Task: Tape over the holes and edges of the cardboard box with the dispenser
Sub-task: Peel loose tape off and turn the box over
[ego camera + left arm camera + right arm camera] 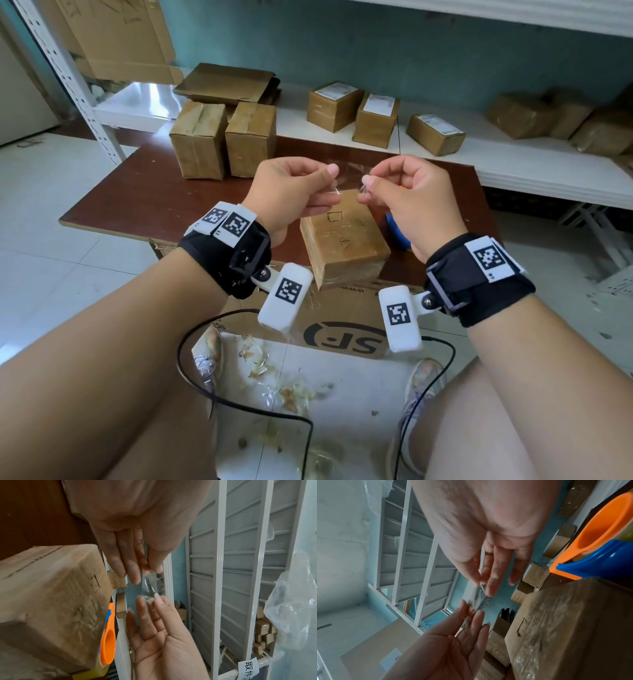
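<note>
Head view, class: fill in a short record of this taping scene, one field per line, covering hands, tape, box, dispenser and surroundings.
Left hand: left hand pinches one end of the clear tape strip
Right hand: right hand pinches the other end
Tape: stretched between both hands, above the box, not yet stuck down
Box: cardboard box on the brown table, a cut square flap on top
Dispenser: orange and blue dispenser on the table beside the box, held by no hand
Behind: other boxes on the table's far side
</note>
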The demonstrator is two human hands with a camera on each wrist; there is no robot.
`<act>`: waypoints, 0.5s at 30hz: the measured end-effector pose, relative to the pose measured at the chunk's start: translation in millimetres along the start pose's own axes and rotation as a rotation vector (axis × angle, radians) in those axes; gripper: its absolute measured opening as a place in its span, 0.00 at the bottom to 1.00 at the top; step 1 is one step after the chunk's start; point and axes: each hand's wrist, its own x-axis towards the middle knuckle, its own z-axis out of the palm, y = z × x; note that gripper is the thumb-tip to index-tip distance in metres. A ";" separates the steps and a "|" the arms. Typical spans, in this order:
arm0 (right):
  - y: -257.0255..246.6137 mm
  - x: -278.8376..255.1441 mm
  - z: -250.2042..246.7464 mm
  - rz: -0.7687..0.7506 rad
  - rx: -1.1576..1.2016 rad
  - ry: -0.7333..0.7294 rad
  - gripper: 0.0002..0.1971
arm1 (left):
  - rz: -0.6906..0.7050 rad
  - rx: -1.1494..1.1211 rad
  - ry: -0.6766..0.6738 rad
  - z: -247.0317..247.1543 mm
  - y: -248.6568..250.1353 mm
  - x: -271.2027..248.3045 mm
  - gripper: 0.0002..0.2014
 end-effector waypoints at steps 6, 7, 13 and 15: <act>6.9 5.4 -1.3 0.050 -0.037 -0.004 0.12 | 0.012 0.083 0.073 -1.7 -1.4 -1.4 0.08; 6.9 5.8 -0.9 0.070 -0.029 -0.003 0.14 | 0.024 0.114 0.095 -2.1 -1.9 -0.4 0.08; 7.1 6.4 1.2 0.107 -0.022 0.023 0.06 | 0.053 0.271 0.141 -4.8 -2.8 2.6 0.08; 7.3 6.9 1.5 0.118 -0.041 0.041 0.04 | 0.044 0.300 0.141 -4.4 -3.2 2.6 0.10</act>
